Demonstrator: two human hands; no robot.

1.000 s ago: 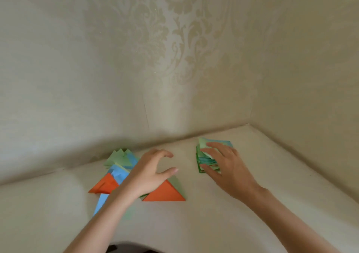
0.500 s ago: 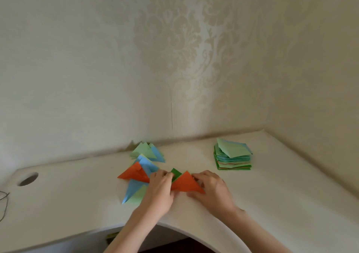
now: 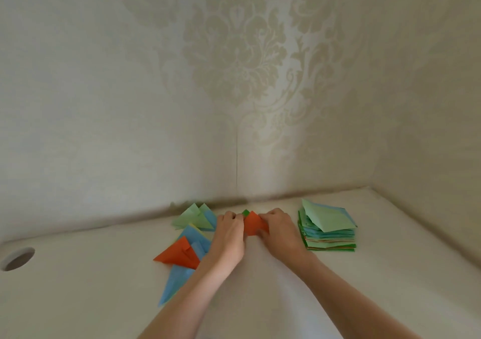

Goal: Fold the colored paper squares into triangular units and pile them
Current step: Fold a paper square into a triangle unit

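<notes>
An orange folded paper triangle (image 3: 253, 224) lies on the white table (image 3: 104, 286) between my hands, a dark green scrap (image 3: 245, 212) peeking behind it. My left hand (image 3: 229, 232) pinches its left edge with curled fingers. My right hand (image 3: 279, 228) pinches its right side. To the left lies a loose pile of folded units: an orange one (image 3: 178, 255), blue ones (image 3: 177, 281) and light green ones (image 3: 194, 216). A stack of unfolded paper squares (image 3: 328, 232), green and blue, stands at the right.
Patterned wallpaper walls (image 3: 234, 91) close the table at the back and right, forming a corner. A round cable hole (image 3: 18, 259) is cut in the table at far left.
My right hand left the paper stack and joined my left hand on the orange triangle. Both hands now pinch it closer together, and it looks narrower. The view shifted.
</notes>
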